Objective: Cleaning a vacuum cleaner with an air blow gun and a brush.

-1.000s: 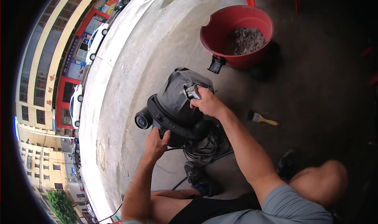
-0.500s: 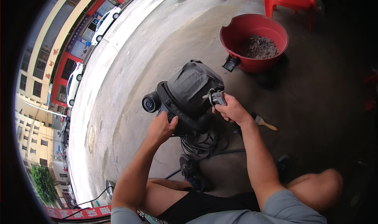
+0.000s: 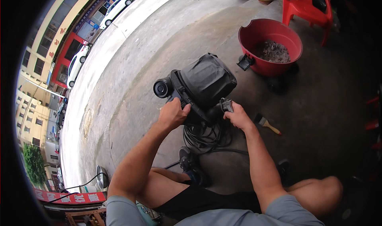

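Observation:
In front of me, a black vacuum cleaner head (image 3: pixel 187 95) lies tilted on its side, its grey cloth filter (image 3: pixel 209 79) turned up and to the right. My left hand (image 3: pixel 174 114) is closed on the near side of this head, thumb on its black casing. My right hand (image 3: pixel 239 116) is wrapped around a small grey metal air blow gun (image 3: pixel 227 105), whose front end is near the lower edge of the filter. Under the vacuum head sits a coiled black cable (image 3: pixel 203 136).
A red tub (image 3: pixel 270 69) with grey debris inside stands at the upper right, beside a red plastic chair (image 3: pixel 308 9). A paintbrush (image 3: pixel 268 124) lies right of my right hand. A black hose (image 3: pixel 227 150) crosses the concrete floor near my shoe (image 3: pixel 189 160).
The blow gun has moved down from the filter's side to its lower edge. The filter appears turned a little, and the whole view has shifted slightly.

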The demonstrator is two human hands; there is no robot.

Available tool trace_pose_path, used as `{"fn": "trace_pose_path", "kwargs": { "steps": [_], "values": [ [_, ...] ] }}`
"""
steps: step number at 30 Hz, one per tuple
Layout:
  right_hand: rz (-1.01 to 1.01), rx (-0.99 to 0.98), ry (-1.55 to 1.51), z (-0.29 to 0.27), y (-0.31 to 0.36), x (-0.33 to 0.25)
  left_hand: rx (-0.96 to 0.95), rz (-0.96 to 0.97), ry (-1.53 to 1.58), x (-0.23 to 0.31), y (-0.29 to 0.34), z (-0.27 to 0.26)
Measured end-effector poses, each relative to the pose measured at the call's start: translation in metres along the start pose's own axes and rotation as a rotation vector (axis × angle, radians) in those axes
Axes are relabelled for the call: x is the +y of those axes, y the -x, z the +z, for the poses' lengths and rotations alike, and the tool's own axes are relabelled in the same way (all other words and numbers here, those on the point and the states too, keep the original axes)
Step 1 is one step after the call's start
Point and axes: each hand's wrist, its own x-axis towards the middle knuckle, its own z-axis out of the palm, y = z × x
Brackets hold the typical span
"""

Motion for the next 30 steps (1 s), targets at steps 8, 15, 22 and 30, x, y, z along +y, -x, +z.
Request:
{"fn": "trace_pose_path", "kwargs": {
  "steps": [8,15,22,30],
  "values": [
    [0.042,0.049,0.111,0.008,0.001,0.022,0.005,0.014,0.024,0.006,-0.001,0.004],
    [0.158,0.414,0.202,-0.004,-0.004,0.055,0.002,-0.006,0.049,0.013,-0.003,0.002],
    [0.051,-0.154,-0.042,0.02,0.011,-0.01,-0.025,-0.045,-0.007,0.014,0.002,-0.007],
    [-0.208,0.415,-0.078,0.007,-0.012,-0.045,0.013,-0.025,0.0,0.014,0.002,-0.001]
  ]
}}
